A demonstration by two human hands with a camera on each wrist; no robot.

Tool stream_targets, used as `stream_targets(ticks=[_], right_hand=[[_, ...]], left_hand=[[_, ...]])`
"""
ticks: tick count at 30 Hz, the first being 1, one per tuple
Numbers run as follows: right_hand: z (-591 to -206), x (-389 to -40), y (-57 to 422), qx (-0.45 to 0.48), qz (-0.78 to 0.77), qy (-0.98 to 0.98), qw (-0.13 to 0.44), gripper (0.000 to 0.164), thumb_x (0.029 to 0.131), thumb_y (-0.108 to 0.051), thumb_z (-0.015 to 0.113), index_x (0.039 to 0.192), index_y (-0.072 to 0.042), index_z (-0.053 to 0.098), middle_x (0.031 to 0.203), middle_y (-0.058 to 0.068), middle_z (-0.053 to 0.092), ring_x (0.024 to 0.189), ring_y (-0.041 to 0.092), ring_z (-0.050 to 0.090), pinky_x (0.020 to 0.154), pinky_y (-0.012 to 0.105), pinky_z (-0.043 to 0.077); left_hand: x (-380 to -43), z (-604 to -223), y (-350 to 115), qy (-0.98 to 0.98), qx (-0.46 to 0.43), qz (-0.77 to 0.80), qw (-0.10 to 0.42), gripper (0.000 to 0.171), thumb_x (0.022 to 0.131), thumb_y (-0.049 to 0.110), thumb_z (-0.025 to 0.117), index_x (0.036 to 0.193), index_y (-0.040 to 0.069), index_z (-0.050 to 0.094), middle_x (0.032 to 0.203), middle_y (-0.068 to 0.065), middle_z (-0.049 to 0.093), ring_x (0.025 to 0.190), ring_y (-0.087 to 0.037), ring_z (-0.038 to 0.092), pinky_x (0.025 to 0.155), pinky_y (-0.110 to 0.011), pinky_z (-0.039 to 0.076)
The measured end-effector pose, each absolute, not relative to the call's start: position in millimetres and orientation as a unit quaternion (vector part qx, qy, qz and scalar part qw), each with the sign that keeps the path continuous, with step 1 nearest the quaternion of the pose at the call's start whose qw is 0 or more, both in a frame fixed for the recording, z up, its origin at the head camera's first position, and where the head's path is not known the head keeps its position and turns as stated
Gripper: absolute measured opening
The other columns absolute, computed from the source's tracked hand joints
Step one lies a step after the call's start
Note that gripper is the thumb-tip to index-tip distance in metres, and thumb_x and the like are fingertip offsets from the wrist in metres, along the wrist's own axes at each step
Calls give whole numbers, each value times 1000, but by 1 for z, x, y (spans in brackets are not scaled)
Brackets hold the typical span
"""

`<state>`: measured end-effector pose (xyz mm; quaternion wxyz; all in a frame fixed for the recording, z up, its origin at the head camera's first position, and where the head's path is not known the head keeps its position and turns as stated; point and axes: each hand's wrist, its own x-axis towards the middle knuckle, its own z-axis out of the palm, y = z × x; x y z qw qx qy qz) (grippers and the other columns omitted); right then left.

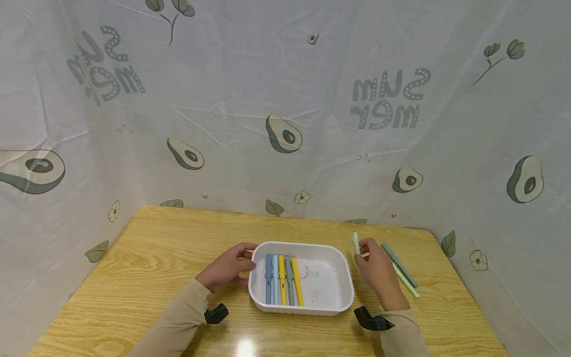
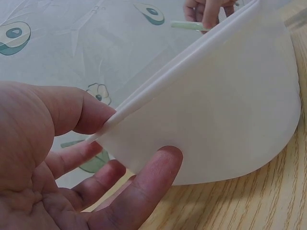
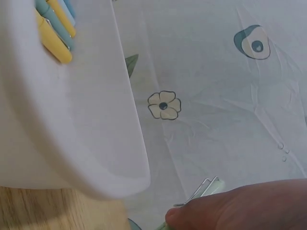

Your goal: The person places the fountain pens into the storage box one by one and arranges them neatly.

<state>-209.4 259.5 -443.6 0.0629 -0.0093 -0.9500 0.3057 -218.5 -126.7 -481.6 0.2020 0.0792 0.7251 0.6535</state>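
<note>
Fingers and thumb of the right hand (image 1: 376, 265) are clamped on a pale green pen (image 1: 355, 241), which stands tilted just beyond the right rim of the white tray (image 1: 327, 282), outside it, with one end sticking up past the fingers. Its metal clip (image 3: 196, 190) shows in the right wrist view. The pen looks light and stiff, and its smooth barrel is probably a little slippery, so a pinch around the barrel, clear of the springy clip, should keep it from rolling in the fingers. The left hand (image 1: 229, 267) holds the tray lightly at its left end, thumb at the rim and a finger against the outer wall. The tray seems to be thin, light plastic that could slide if bumped, so the rim is the sensible place to steady it. Inside, five pens (image 1: 282, 280) in blues, yellows and grey-green lie side by side toward the left. Right of the right hand, a dark green pen (image 1: 403, 270) and a light green pen (image 1: 408, 283) lie on the tabletop (image 1: 178, 238); each should lift most easily by the middle of its barrel.
</note>
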Motion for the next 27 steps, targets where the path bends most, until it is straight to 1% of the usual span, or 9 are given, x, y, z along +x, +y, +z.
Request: stream_targets(ticks=[6, 9, 12, 15, 19, 22, 27], right_hand=[[-441, -212, 257, -7, 317, -944, 89, 35, 102, -13, 64, 132, 0, 54, 123, 21, 64, 105, 35, 67, 78, 47, 60], [-440, -212, 256, -5, 326, -940, 101, 41, 102, -14, 64, 139, 0, 50, 126, 21, 64, 109, 35, 66, 82, 49, 59], [-437, -212, 255, -1, 347, -932, 108, 55, 103, -14, 64, 151, -3, 40, 126, 21, 62, 110, 36, 64, 80, 48, 59], [-435, -211, 255, 7, 364, -925, 113, 66, 103, -13, 64, 159, -7, 29, 125, 22, 60, 109, 36, 64, 75, 44, 60], [-434, -212, 254, 16, 371, -920, 124, 68, 103, -11, 64, 161, -6, 29, 131, 22, 58, 108, 36, 64, 71, 38, 61], [-432, -212, 253, 20, 375, -916, 142, 67, 102, -10, 65, 160, -5, 31, 134, 22, 57, 106, 36, 66, 70, 36, 61], [-430, -211, 252, 28, 380, -909, 169, 75, 101, -8, 66, 164, -10, 25, 133, 21, 57, 105, 34, 67, 70, 35, 60]], left_hand=[[-218, -483, -128, 725, 82, 654, 200, 52, 100, 6, 64, 150, 6, 48, 130, -22, 53, 103, -30, 64, 75, -47, 65], [-218, -483, -127, 725, 79, 655, 201, 53, 100, 6, 64, 150, 6, 48, 130, -21, 53, 103, -29, 64, 75, -47, 65], [-219, -483, -127, 724, 77, 655, 202, 53, 100, 6, 64, 150, 6, 48, 130, -21, 53, 103, -29, 64, 76, -46, 65], [-219, -483, -127, 723, 77, 656, 203, 53, 100, 6, 63, 150, 5, 48, 131, -22, 52, 104, -30, 64, 76, -46, 65], [-218, -482, -128, 720, 78, 659, 204, 54, 100, 6, 64, 151, 4, 47, 131, -23, 52, 105, -31, 63, 76, -47, 65], [-218, -482, -128, 718, 80, 660, 204, 54, 100, 6, 64, 151, 4, 46, 132, -24, 52, 106, -31, 63, 77, -47, 64], [-218, -483, -128, 717, 79, 661, 206, 53, 100, 6, 63, 151, 4, 47, 132, -24, 52, 106, -31, 63, 77, -47, 64]])
